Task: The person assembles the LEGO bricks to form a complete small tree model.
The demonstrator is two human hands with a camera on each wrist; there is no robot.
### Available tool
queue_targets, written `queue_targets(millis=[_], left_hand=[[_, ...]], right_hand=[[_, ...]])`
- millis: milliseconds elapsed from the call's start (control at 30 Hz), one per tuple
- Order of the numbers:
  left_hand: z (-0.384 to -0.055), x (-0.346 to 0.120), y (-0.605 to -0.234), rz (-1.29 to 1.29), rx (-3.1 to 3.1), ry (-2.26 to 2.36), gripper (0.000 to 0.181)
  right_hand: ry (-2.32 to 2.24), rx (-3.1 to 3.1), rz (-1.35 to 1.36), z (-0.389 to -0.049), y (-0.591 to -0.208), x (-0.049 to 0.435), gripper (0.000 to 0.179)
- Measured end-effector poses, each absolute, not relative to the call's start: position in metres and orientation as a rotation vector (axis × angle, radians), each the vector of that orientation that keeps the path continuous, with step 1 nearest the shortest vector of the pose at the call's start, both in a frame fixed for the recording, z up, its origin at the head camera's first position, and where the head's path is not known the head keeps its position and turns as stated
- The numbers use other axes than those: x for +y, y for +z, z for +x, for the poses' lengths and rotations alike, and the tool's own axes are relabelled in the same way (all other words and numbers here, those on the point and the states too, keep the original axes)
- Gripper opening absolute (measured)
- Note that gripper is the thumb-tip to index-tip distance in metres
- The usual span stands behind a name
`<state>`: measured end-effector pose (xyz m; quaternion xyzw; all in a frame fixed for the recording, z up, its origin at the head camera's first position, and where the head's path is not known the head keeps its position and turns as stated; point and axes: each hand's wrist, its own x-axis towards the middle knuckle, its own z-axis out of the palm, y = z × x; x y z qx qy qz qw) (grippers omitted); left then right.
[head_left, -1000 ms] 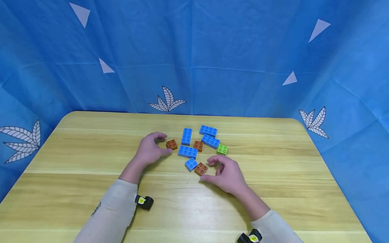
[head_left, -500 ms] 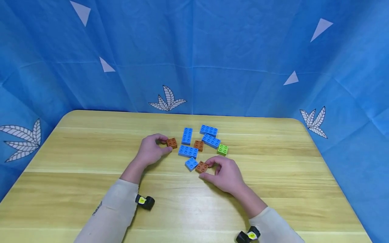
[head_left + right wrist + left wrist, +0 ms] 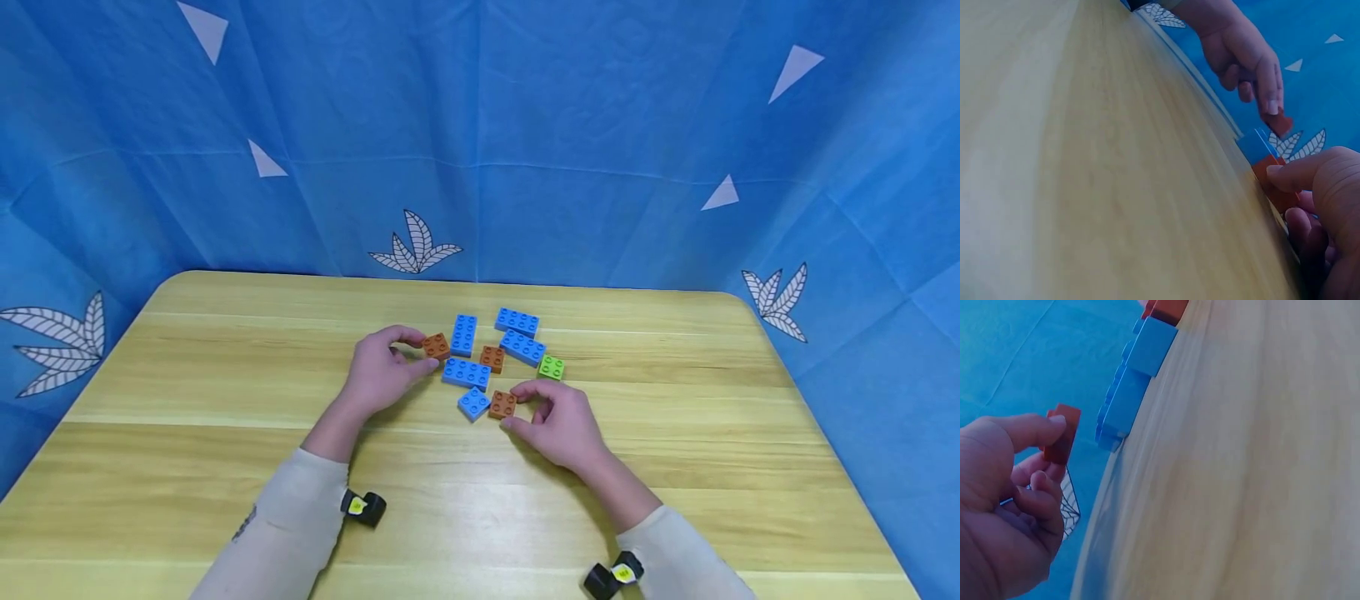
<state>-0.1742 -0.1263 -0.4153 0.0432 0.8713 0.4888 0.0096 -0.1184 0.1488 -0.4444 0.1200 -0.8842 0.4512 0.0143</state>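
My left hand (image 3: 380,371) pinches a brown square toy brick (image 3: 436,347) between thumb and fingers. In the left wrist view that brown brick (image 3: 1065,434) is raised off the table. My right hand (image 3: 562,423) pinches a second brown square brick (image 3: 502,405), thumb on its near side. That one sits low at the table, beside a small blue square brick (image 3: 474,403). A long blue brick (image 3: 466,373) lies between the hands, and a third brown brick (image 3: 492,359) is just behind it.
Behind the hands lie more long blue bricks: an upright-turned one (image 3: 463,335), a far one (image 3: 517,322) and a slanted one (image 3: 522,347). A green square brick (image 3: 551,367) touches the slanted one's end. The wooden table (image 3: 225,375) backs onto a blue cloth (image 3: 585,125).
Both hands have closed on their brown bricks. The left one has been lifted and moved right toward the blue bricks. The right one has turned and shifted slightly away from me.
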Motion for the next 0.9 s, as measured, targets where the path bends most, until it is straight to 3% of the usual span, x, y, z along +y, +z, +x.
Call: queue_targets(millis=[900], left_hand=[[-0.16,-0.082,-0.412,0.5,2.605,1.448,0.032]], right_hand=[[1.447,-2.759,0.326,-0.127,-0.447,0.15,0.035]])
